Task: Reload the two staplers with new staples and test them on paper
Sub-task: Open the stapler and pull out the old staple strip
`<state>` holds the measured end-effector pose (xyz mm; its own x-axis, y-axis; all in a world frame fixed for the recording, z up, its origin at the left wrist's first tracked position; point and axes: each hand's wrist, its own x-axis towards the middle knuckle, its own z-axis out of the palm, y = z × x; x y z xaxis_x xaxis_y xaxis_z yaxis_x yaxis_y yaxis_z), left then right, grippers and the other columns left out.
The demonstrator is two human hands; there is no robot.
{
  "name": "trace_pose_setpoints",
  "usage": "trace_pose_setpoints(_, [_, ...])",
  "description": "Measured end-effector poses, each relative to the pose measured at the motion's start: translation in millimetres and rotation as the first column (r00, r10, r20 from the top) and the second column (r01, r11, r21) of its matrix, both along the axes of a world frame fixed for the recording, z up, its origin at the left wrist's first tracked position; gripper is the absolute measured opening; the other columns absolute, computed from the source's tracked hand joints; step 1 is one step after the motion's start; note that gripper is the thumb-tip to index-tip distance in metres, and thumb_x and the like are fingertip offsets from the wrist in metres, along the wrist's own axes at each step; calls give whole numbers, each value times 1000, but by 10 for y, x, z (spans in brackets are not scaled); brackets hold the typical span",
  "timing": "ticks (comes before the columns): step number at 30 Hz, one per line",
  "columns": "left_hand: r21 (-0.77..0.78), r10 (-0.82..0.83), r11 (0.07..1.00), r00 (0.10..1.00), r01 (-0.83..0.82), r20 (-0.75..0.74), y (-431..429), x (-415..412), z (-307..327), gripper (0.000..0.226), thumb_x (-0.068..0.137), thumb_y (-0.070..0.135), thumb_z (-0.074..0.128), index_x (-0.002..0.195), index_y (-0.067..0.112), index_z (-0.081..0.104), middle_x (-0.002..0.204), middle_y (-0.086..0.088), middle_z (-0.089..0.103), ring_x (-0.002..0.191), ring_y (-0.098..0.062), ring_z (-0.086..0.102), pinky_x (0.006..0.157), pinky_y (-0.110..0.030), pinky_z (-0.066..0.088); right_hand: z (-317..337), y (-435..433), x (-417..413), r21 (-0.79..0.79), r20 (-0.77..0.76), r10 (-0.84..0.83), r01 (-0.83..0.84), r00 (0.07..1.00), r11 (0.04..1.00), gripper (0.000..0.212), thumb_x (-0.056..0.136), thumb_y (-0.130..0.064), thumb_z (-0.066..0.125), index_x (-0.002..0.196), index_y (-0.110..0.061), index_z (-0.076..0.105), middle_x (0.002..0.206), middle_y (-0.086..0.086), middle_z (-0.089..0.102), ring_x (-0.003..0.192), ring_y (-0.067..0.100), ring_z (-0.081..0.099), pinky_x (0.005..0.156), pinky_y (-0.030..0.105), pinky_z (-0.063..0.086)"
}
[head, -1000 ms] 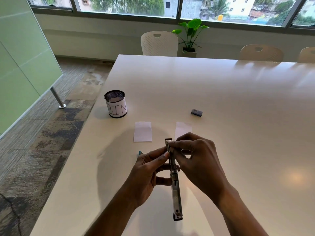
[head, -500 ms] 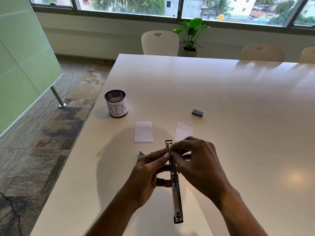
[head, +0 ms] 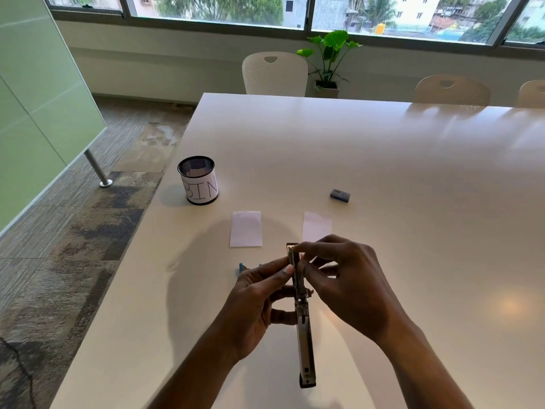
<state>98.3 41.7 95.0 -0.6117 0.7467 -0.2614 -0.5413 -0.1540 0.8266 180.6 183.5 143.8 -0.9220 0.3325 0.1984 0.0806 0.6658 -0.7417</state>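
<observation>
One broad white table (head: 383, 160) across most of the view, with a white chair (head: 274, 73) and a potted plant (head: 330, 54) beyond its far edge. Above the near edge, left hand (head: 253, 305) and right hand (head: 351, 287) meeting on an opened metal stapler (head: 303, 329), held off the table with its long axis pointing away from the body. Left thumb and curled fingers gripping the stapler's far half from the left side. Right thumb and forefinger pinching at the stapler's far tip, a touch nearer that tip than half a second ago; remaining right fingers loosely bent. Whether anything sits between those fingertips: cannot tell. Stapler itself unmoved since then. Farther out to the left, a black mesh cup (head: 199, 181) marked BIN. Between cup and hands, two paper slips lying flat and apart: left slip (head: 245, 229) and right slip (head: 316, 225), the latter's near edge hidden behind the right fingers. Right of the slips, a small dark box (head: 340, 195). Just past the left knuckles, a small blue thing (head: 241, 267), mostly hidden, too little shown to name.
</observation>
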Motion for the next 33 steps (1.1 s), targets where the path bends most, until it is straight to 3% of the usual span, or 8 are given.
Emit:
trace_pose_setpoints(8, [-36,22,999,997,-24,-72,4,0,-13,30,85,25,58,109,25,76,105,-11,74,94,-24,71,66,-44,59,-25,-52,-26,118,20,22,-24,1000,993,26,95,-20,64,120,-22,72,101,-10,65,90,6,65,77,26,60])
trace_pose_setpoints(13, [-37,45,998,992,-50,-116,3,-6,-4,31,86,26,57,111,28,75,104,-10,75,94,-23,71,69,-45,59,-23,-133,-36,101,-15,-15,16,1000,995,26,95,-15,64,118,-23,72,99,-11,61,90,4,63,76,24,59])
trace_pose_setpoints(19, [-29,48,998,989,-53,-140,8,18,9,32,87,24,55,111,29,75,104,-8,75,93,-20,72,67,-44,60,-30,-236,-43,47,-28,-113,115,993,992,28,92,-9,66,116,-22,74,99,-12,59,89,5,63,75,23,59])
trace_pose_setpoints(25, [-17,29,999,991,-32,-133,25,43,33,31,87,22,54,106,30,77,100,-5,76,88,-17,72,61,-39,60,-12,-239,-53,81,0,-158,157,987,984,16,92,-9,66,100,-21,74,95,-9,59,83,6,62,73,27,59])
trace_pose_setpoints(33, [-9,22,1000,997,-23,-78,32,64,47,30,85,22,55,102,29,78,99,-6,75,86,-17,72,58,-38,59,-22,-248,-33,100,14,-188,185,982,978,16,90,-10,69,96,-23,77,91,-8,63,81,7,64,74,28,60])
